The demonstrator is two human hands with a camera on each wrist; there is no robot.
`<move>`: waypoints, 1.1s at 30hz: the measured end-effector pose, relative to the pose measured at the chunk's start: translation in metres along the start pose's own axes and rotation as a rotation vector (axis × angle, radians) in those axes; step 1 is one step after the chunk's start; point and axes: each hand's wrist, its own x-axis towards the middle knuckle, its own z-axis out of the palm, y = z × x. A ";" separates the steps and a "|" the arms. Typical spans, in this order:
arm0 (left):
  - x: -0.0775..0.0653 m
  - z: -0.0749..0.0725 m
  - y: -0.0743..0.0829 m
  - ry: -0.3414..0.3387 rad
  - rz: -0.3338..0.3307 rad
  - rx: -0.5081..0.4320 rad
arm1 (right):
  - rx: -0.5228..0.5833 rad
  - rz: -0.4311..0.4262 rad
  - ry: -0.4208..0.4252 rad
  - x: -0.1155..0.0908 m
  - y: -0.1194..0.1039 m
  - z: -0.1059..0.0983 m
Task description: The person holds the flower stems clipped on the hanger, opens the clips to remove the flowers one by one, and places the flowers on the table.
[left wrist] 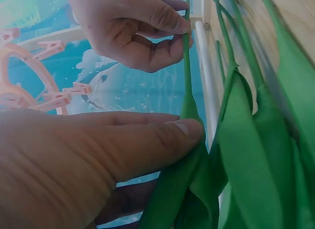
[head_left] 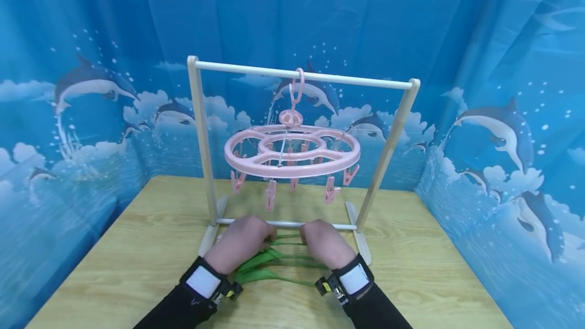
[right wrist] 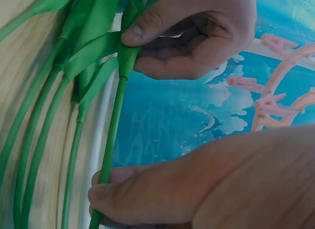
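Note:
My left hand (head_left: pixel 242 242) and right hand (head_left: pixel 328 245) are close together over the table, before the rack's lower bar. In the left wrist view, my left thumb and fingers pinch the leafy base of a green artificial leaf stem (left wrist: pixel 187 76). Farther along the same stem, seen in the right wrist view, my right thumb and fingers pinch its thin part, so a straight length runs between the hands. Several similar green leaf stems (head_left: pixel 256 274) lie on the table beneath my wrists. The far ends of the held stem are partly hidden.
A pale wooden rack (head_left: pixel 203 141) stands on the wood-grain table (head_left: pixel 137 248). From its top bar hangs a pink round clip hanger (head_left: pixel 292 171) with several pegs, above and behind my hands. Blue dolphin-print curtains (head_left: pixel 178 9) surround the back and sides.

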 end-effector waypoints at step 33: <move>0.001 0.025 0.000 -0.010 0.057 0.273 | -0.027 0.052 -0.072 0.011 0.011 0.029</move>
